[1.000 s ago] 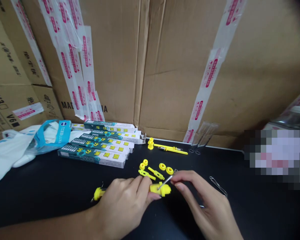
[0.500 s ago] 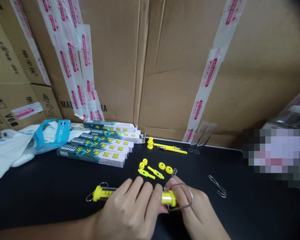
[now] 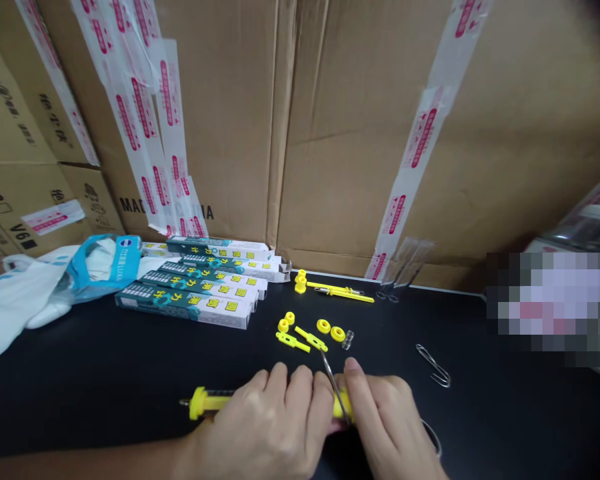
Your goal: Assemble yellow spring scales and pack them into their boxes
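My left hand (image 3: pixel 275 420) is wrapped over the middle of a tube-shaped spring scale (image 3: pixel 200 402) with yellow end pieces and a clear barrel. Its left end sticks out past my knuckles. At the other end, my right hand (image 3: pixel 393 423) is closed, thumb up, against the yellow end piece and a bent metal wire hook (image 3: pixel 333 377). My palm hides part of the wire. Just beyond my hands lie flat yellow pieces (image 3: pixel 294 343), yellow rings (image 3: pixel 337 334), small yellow caps (image 3: pixel 283 325) and small coil springs (image 3: pixel 348 340).
Several green-and-white boxes (image 3: pixel 185 305) are stacked at back left, beside a blue-and-white plastic packet (image 3: pixel 105 267). Long yellow rods (image 3: pixel 345 294) and clear tubes (image 3: pixel 405 267) lie near the cardboard wall (image 3: pixel 355 133). A loose wire hook (image 3: pixel 433 365) rests on the black table (image 3: pixel 480 420) at right.
The scale has rolled within my grip, so its wire hook now stands edge-on at the right end. My right hand has turned and its thumb has come up; the coil springs show more fully.
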Available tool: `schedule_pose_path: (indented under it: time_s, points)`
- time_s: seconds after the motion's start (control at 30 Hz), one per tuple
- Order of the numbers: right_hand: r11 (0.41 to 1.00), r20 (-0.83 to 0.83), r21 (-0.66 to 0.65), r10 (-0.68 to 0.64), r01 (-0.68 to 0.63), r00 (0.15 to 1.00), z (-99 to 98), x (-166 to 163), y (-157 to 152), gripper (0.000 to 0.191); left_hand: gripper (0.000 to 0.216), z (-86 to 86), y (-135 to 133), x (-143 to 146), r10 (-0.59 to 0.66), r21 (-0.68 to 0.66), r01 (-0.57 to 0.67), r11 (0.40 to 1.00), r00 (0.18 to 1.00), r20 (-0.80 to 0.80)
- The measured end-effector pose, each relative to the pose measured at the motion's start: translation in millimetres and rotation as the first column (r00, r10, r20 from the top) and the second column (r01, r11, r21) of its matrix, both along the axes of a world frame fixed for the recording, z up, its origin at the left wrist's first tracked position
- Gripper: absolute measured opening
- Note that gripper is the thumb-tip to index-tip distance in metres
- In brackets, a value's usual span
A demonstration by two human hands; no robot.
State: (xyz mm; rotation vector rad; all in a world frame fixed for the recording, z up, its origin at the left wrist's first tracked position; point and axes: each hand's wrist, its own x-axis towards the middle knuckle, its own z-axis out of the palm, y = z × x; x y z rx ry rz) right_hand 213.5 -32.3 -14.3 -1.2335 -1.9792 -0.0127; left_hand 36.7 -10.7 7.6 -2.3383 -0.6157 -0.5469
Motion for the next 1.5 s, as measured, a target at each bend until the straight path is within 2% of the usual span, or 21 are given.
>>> schedule_pose_path:
  time_s: [0.1, 0.17, 0.3, 0.4, 0.47, 0.53, 0.6, 0.7, 0.83, 1.07, 1.17, 1.33, 1.43, 1.5]
  points:
    - [0.997, -0.024, -0.07, 0.023, -0.024, 0.999, 10.5, -3, 4, 0.061, 0.027, -0.3, -1, 0, -0.008, -0.006, 0.008, 1.0, 1.0, 0.006]
    - [0.998, 0.003, -0.057, 0.041, -0.04, 0.999, 12.6, -3, 5, 0.062, 0.026, -0.4, -1, -1, -0.01, -0.017, 0.01, 1.0, 1.0, 0.009]
    - [1.0, 0.065, -0.002, 0.03, -0.03, 0.997, 8.0, 0, 4, 0.061, 0.026, -2.4, 1, -1, -0.006, -0.067, 0.008, 0.998, 0.999, 0.034]
    - [0.999, 0.082, -0.045, 0.013, -0.009, 0.997, 5.9, -1, 4, 0.064, 0.032, -5.4, 5, -1, -0.018, -0.13, 0.028, 0.991, 0.997, 0.078]
    - [0.987, 0.029, -0.157, 0.022, -0.017, 0.999, 7.6, -2, 6, 0.064, 0.034, -7.3, 8, -1, -0.029, -0.163, 0.048, 0.985, 0.992, 0.12]
    - [0.967, -0.064, -0.251, 0.037, -0.052, 0.997, 10.8, -2, 8, 0.055, 0.035, -8.5, 11, -2, -0.028, -0.211, 0.061, 0.976, 0.988, 0.153]
    - [0.96, -0.132, -0.263, 0.064, -0.097, 0.989, 13.7, 2, 10, 0.042, 0.034, -8.9, 14, -4, -0.013, -0.269, 0.055, 0.962, 0.988, 0.155]
    - [0.956, -0.146, -0.237, 0.141, -0.173, 0.979, 15.7, 10, 15, 0.048, 0.029, -8.9, 16, -6, 0.013, -0.321, 0.026, 0.947, 0.993, 0.118]
    - [0.898, -0.226, -0.327, 0.228, -0.294, 0.947, 16.4, 18, 19, 0.048, 0.028, -9.8, 16, -6, -0.012, -0.311, 0.051, 0.949, 0.992, 0.128]
    - [0.832, -0.362, -0.383, 0.263, -0.4, 0.894, 21.5, 13, 18, 0.04, 0.039, -10.1, 14, -6, -0.019, -0.313, 0.065, 0.947, 0.989, 0.146]
    - [0.782, -0.466, -0.44, 0.221, -0.441, 0.857, 21.0, 11, 21, 0.043, 0.041, -7.4, 15, -7, -0.04, -0.322, 0.081, 0.943, 0.99, 0.133]
    - [0.646, -0.635, -0.554, 0.08, -0.525, 0.768, 17.8, 10, 24, 0.048, 0.043, -4.7, 14, -7, -0.046, -0.36, 0.074, 0.93, 0.995, 0.084]
    - [0.628, -0.704, -0.558, -0.013, -0.542, 0.71, 17.9, 9, 25, 0.046, 0.039, -6.1, 12, -7, -0.013, -0.377, 0.043, 0.925, 0.996, 0.084]
    - [0.622, -0.746, -0.535, -0.031, -0.572, 0.665, 18.6, 8, 25, 0.041, 0.034, -7.7, 11, -7, 0.014, -0.389, 0.024, 0.921, 0.995, 0.095]
